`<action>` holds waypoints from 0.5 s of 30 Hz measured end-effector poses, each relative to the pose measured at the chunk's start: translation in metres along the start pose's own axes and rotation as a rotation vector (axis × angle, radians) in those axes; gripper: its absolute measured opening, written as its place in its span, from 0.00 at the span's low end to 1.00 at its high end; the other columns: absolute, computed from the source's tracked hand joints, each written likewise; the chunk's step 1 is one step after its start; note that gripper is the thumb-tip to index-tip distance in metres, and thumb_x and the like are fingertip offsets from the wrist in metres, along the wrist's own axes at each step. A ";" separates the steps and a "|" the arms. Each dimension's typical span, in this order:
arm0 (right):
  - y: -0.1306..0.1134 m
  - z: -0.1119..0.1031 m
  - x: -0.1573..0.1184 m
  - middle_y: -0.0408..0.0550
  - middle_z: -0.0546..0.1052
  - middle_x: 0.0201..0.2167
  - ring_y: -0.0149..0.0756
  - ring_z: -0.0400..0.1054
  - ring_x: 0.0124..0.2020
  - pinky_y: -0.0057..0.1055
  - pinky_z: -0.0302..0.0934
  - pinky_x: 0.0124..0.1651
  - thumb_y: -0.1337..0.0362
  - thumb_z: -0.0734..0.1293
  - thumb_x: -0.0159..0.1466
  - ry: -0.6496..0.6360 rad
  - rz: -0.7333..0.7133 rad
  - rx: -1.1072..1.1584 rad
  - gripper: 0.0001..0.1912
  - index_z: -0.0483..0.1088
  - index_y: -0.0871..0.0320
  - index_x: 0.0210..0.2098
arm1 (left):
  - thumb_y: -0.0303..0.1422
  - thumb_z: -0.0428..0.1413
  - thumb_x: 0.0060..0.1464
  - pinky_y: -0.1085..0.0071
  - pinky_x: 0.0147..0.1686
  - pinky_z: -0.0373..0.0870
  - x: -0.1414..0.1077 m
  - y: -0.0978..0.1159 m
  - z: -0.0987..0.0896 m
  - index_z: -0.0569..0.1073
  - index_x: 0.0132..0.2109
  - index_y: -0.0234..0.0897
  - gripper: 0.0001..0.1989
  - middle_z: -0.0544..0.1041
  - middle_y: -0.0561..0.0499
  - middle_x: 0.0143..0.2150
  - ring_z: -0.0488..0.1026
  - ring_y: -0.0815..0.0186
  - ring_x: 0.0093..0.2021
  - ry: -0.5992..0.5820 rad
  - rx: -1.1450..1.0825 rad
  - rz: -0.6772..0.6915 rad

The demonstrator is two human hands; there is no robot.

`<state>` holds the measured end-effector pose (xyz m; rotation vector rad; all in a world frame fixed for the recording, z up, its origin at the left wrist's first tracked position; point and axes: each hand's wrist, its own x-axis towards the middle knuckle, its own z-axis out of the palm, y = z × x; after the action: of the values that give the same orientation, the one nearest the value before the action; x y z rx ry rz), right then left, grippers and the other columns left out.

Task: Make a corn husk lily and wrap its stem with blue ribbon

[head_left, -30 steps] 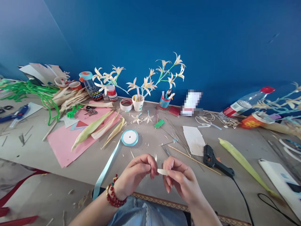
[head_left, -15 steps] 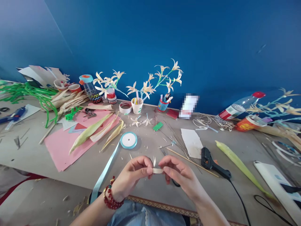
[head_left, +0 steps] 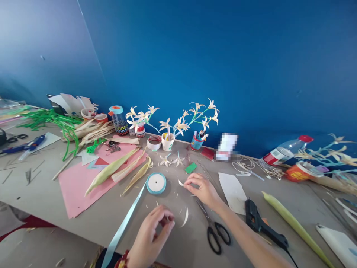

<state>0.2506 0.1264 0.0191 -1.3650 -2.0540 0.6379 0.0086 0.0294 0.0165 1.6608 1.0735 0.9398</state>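
Observation:
My right hand [head_left: 203, 190] reaches over the table, its thumb and fingertips pinched on a small curved white petal [head_left: 181, 182] that looks cut from corn husk. Lower and to the left, my left hand [head_left: 154, 234] is loosely curled. A gap shows between its thumb and fingers, and I see nothing held there. Just right of it lies a petal cluster [head_left: 185, 217] of thin white slivers. Black-handled scissors [head_left: 213, 227] rest below my right forearm. The ribbon spool [head_left: 156, 183], white with a light-blue rim, lies between and beyond my hands; its ribbon trails toward me.
Two loose husk flowers [head_left: 179, 160] lie before a paper cup [head_left: 167, 142] with flower stems. Pink paper [head_left: 75, 190] bearing corn husks [head_left: 111, 169] spreads at left. On the right are a black glue gun [head_left: 264, 227], white paper [head_left: 232, 193], a green husk [head_left: 295, 227] and a tilted bottle [head_left: 287, 150].
My hands have parted from a shared hold on a pale husk strip. The right moved forward with a petal; the left moved down and left. The scissors and petal cluster show in full.

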 end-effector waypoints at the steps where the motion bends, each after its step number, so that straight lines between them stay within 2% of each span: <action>1: 0.003 0.004 0.007 0.47 0.78 0.35 0.41 0.70 0.42 0.34 0.63 0.43 0.61 0.68 0.65 0.004 -0.014 -0.032 0.08 0.79 0.54 0.32 | 0.35 0.52 0.63 0.71 0.36 0.67 -0.001 -0.003 0.002 0.74 0.38 0.39 0.08 0.75 0.47 0.35 0.72 0.62 0.35 -0.005 -0.001 0.006; 6: 0.018 0.013 0.025 0.48 0.78 0.34 0.42 0.70 0.39 0.36 0.64 0.44 0.62 0.69 0.64 0.026 -0.082 -0.171 0.09 0.80 0.54 0.30 | 0.40 0.53 0.61 0.71 0.33 0.65 -0.004 -0.023 0.015 0.74 0.34 0.40 0.11 0.72 0.48 0.29 0.69 0.62 0.30 0.068 -0.036 0.048; 10: 0.024 0.008 0.027 0.50 0.79 0.34 0.44 0.70 0.40 0.38 0.65 0.43 0.63 0.66 0.66 0.047 -0.112 -0.251 0.09 0.80 0.53 0.36 | 0.40 0.52 0.62 0.69 0.32 0.64 -0.005 -0.036 0.023 0.73 0.32 0.40 0.13 0.72 0.47 0.28 0.69 0.62 0.29 0.111 -0.039 0.087; 15: 0.012 -0.002 0.019 0.54 0.78 0.36 0.46 0.70 0.40 0.42 0.65 0.44 0.66 0.62 0.67 0.056 -0.093 -0.283 0.12 0.78 0.56 0.38 | 0.37 0.50 0.63 0.69 0.33 0.64 -0.008 -0.030 0.017 0.73 0.33 0.40 0.12 0.72 0.47 0.29 0.69 0.62 0.30 0.088 -0.067 0.067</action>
<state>0.2541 0.1484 0.0166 -1.4124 -2.2096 0.2720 0.0147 0.0232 -0.0178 1.6223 1.0385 1.0893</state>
